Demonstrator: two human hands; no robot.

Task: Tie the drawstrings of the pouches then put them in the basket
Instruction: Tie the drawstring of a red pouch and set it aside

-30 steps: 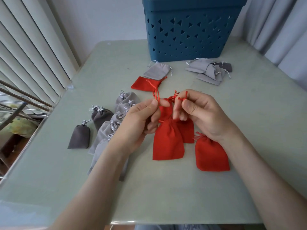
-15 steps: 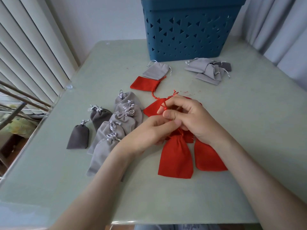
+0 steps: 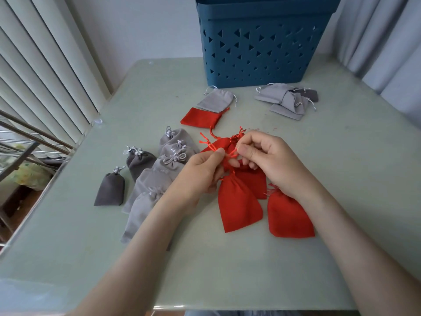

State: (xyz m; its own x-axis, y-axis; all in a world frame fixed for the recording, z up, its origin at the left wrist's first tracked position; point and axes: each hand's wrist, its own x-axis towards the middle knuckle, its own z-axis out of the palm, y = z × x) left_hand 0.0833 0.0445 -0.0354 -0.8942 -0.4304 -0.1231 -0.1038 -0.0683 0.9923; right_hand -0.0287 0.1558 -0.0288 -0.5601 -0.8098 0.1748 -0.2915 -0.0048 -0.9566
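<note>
the surface (image 3: 227,270) and the blue basket (image 3: 262,49) at its far edge sit as they did half a second ago, and the grey and red pouches lying around have not shifted. what changes is the hands: half a second ago they were bunched together over the neck of one red pouch (image 3: 239,206), now the left hand (image 3: 200,176) and right hand (image 3: 271,163) are drawn a little apart with the red drawstring (image 3: 229,153) stretched between them. judgement: a knot is being pulled snug, so this pouch is close to tied but not yet ready for the basket. several untied pouches lie near the basket, so plenty is left.

the pouch body lies below both hands, near the front middle of the surface. its gathered neck is tucked under the left fingers (image 3: 218,152) and mostly hidden. left thumb and forefinger are clamped on one cord end, and the right fingers (image 3: 241,149) are clamped on the other, just beside them. loose cord tips stick up behind the left thumb.
</note>
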